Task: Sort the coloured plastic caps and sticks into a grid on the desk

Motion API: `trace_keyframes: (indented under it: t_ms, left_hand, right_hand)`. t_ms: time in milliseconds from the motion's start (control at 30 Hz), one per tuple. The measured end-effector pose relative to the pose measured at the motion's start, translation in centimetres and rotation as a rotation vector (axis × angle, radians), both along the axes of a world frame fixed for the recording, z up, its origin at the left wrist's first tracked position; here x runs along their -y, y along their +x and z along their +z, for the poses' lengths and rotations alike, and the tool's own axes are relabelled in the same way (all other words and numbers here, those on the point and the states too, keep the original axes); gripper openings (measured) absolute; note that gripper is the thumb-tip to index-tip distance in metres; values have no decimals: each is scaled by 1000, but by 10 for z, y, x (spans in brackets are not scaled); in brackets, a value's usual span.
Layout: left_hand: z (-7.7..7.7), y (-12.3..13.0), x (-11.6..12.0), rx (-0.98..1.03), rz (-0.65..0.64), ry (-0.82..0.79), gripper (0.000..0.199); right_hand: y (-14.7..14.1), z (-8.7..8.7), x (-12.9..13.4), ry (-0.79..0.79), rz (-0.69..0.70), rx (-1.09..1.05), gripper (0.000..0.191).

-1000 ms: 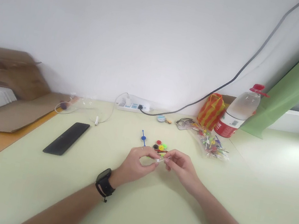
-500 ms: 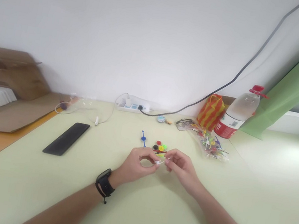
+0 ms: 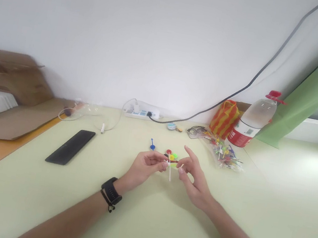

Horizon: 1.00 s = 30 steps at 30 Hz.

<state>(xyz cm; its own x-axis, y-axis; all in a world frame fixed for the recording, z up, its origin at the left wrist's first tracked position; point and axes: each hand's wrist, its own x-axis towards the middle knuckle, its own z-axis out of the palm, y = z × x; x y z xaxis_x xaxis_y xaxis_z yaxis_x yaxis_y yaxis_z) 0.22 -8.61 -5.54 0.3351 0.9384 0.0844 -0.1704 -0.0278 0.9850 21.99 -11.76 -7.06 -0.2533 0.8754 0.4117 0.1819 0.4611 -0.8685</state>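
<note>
Between the fingertips of my left hand (image 3: 144, 169) is a thin white stick (image 3: 169, 173), which points down toward me. My right hand (image 3: 195, 181) is just right of it, index finger raised, thumb and another finger close together; whether something small is between them is unclear. Behind the hands lie small coloured discs, among them a red one (image 3: 168, 152), a yellow one (image 3: 172, 157) and a green one (image 3: 175, 156). A blue disc with an arrow-tipped stick (image 3: 152, 147) lies to their left, its lower part hidden by my left hand.
A black flat object (image 3: 70, 147) lies at the left. Along the wall are a power strip (image 3: 142, 112), a tape roll (image 3: 171, 126) and a cable. At the right stand a bottle (image 3: 253, 119) and a bag of coloured parts (image 3: 228, 156). A cardboard box (image 3: 33, 86) is far left.
The white stick has turned from lying between both hands to pointing down toward me. My right hand has let go of it and raised its index finger.
</note>
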Motion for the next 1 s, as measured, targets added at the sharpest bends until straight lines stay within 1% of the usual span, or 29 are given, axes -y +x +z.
trace_keyframes:
  t_ms: [100,200,233,267,300,333,367,433,467,500,533,600,667,700,867,1000]
  left_hand:
    - [3,-1,2,-21,0,-18,29]
    - [3,0,3,-23,-6,-29,32]
    - [2,0,3,-23,-7,-28,32]
    - [1,0,2,-22,-10,-27,32]
    - [0,0,2,-18,-10,-25,32]
    - [-1,0,1,-13,-8,-26,32]
    - [-2,0,1,-7,-3,-30,31]
    - [-3,0,0,4,9,-39,31]
    - [-3,0,0,6,15,-42,31]
    - [-3,0,0,7,18,-43,31]
    - [-3,0,0,8,17,-41,31]
    - [-2,1,0,11,6,-36,32]
    - [-2,2,1,15,-6,-36,32]
    - [-3,2,2,17,-12,-37,33]
    - [-5,4,4,3,-37,-25,31]
    - [-3,5,7,-16,-59,-11,30]
  right_hand:
    - [-3,-1,4,14,50,28,71]
    - [-5,-1,5,-2,28,0,85]
    - [-5,0,4,-7,16,-18,84]
    - [-5,1,4,-16,14,-33,76]
    - [-4,2,3,-37,28,-39,60]
    - [-3,4,1,-72,56,-42,39]
    - [-2,5,0,-117,89,-48,32]
    - [1,8,-2,-190,129,-78,59]
    - [3,9,-3,-207,125,-98,65]
    - [4,10,-3,-211,104,-119,65]
    - [4,11,-3,-209,78,-131,62]
    - [4,13,-3,-220,47,-140,48]
    - [3,14,-3,-240,46,-157,35]
    - [2,14,-3,-243,53,-167,31]
    - [-4,16,0,-236,86,-163,26]
    - [-7,18,2,-241,102,-145,25]
